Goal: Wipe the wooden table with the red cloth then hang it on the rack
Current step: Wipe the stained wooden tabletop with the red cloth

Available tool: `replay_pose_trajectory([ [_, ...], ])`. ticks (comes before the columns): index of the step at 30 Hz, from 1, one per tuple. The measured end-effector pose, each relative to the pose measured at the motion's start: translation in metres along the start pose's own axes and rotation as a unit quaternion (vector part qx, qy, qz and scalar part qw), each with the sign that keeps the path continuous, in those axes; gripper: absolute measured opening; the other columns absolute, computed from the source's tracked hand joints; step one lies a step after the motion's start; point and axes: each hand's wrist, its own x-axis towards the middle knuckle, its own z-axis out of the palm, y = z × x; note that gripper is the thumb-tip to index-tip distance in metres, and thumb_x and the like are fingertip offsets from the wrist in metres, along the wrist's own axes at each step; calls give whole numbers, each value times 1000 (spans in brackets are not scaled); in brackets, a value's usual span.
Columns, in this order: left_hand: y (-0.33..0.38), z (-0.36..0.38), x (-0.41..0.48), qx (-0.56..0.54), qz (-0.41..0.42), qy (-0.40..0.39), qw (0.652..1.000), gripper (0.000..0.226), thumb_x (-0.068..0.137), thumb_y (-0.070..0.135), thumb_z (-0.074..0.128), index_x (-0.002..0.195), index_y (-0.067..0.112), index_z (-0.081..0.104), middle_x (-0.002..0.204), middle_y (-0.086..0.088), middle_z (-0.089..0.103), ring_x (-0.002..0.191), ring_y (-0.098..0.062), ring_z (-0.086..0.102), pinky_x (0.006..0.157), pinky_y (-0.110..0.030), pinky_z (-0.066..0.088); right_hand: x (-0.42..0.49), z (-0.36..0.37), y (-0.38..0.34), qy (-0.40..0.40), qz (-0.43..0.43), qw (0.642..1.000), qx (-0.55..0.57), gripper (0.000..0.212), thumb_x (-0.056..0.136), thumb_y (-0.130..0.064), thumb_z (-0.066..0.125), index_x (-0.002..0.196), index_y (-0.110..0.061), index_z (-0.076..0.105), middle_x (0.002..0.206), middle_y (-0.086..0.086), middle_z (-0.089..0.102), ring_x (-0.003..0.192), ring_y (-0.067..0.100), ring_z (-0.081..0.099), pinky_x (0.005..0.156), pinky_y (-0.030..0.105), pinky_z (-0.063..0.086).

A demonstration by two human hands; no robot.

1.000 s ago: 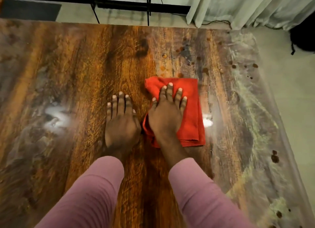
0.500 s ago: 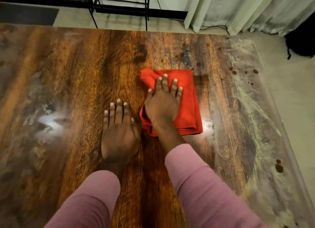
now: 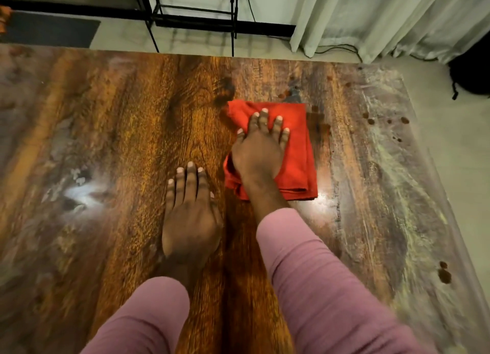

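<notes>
The folded red cloth (image 3: 299, 152) lies flat on the glossy wooden table (image 3: 111, 141), right of centre. My right hand (image 3: 258, 149) presses palm-down on the cloth's left half, fingers spread and pointing away from me. My left hand (image 3: 189, 216) rests flat on the bare wood just left of and nearer than the cloth, holding nothing. Beyond the table's far edge stands the black metal rack (image 3: 193, 11) on the floor.
Dark brown spots (image 3: 387, 120) dot the table's right side, and more (image 3: 444, 273) sit near the right edge. Pale curtains (image 3: 384, 17) hang at the back right. A dark mat (image 3: 50, 30) lies on the floor at back left, a black bag (image 3: 472, 70) at far right.
My right hand has pushed the red cloth away from me, toward the table's far edge. My left hand stays flat on the wood in about the same place.
</notes>
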Motion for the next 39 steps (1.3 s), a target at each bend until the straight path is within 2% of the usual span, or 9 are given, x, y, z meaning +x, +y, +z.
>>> replay_pose_trajectory([
  [5,-4,0,2,1,9,-7,1000,62,99,36,10,154,9,13,163,-10,5,150,-21,-5,120,-35,-8,3,1,12,-16,-103,994,-17,55,101,-41,29,152,-19,28,161,-1,18,149,27,8,120,47,3],
  [12,0,-1,0,-3,1,0,1000,60,100,35,12,154,9,11,163,-10,4,151,-22,-3,121,-34,-6,60,-10,36,21,105,994,-4,57,101,-36,28,153,-13,23,162,2,13,149,31,3,120,49,-1],
  [20,-3,0,1,-15,2,0,1000,61,99,35,14,154,8,15,162,-9,6,147,-16,-7,119,-31,-9,46,3,-16,-31,-142,989,-10,54,102,-38,29,151,-18,28,161,0,18,149,27,9,120,47,5],
  [26,-5,-6,5,-71,-19,1,997,60,99,38,18,151,11,30,160,-8,23,148,-15,8,120,-38,8,98,-8,51,22,90,996,2,56,102,-38,26,153,-16,23,162,2,16,149,29,7,120,48,1],
  [28,-1,-11,18,-81,-39,20,996,56,99,35,24,147,10,39,149,-12,39,139,-27,31,114,-49,26,97,-4,32,28,81,996,-6,56,101,-38,28,153,-16,24,162,2,16,149,31,7,120,49,2],
  [30,7,-16,45,-68,-20,42,997,52,98,32,28,142,9,45,139,-14,46,126,-32,42,104,-51,36,90,1,4,6,4,1000,2,55,101,-37,29,152,-17,25,162,1,15,149,31,5,120,47,2],
  [32,18,-19,82,-33,5,50,998,50,99,29,30,144,10,42,145,-15,42,131,-34,39,107,-50,32,83,5,-14,-11,-104,995,0,53,101,-37,30,152,-20,27,161,-1,18,149,27,6,120,46,2],
  [35,32,-16,124,-17,2,28,999,53,102,29,28,153,13,24,161,-12,16,149,-31,9,119,-46,6,94,2,-2,-16,-169,985,-4,51,102,-37,32,150,-22,32,160,-3,23,149,24,11,121,43,4],
  [39,29,-3,125,-8,-1,16,1000,57,103,35,11,155,12,10,164,-10,3,151,-26,-6,122,-40,-5,134,-5,23,32,-14,999,-9,52,102,-36,29,150,-16,30,160,2,21,149,28,10,121,46,3],
])
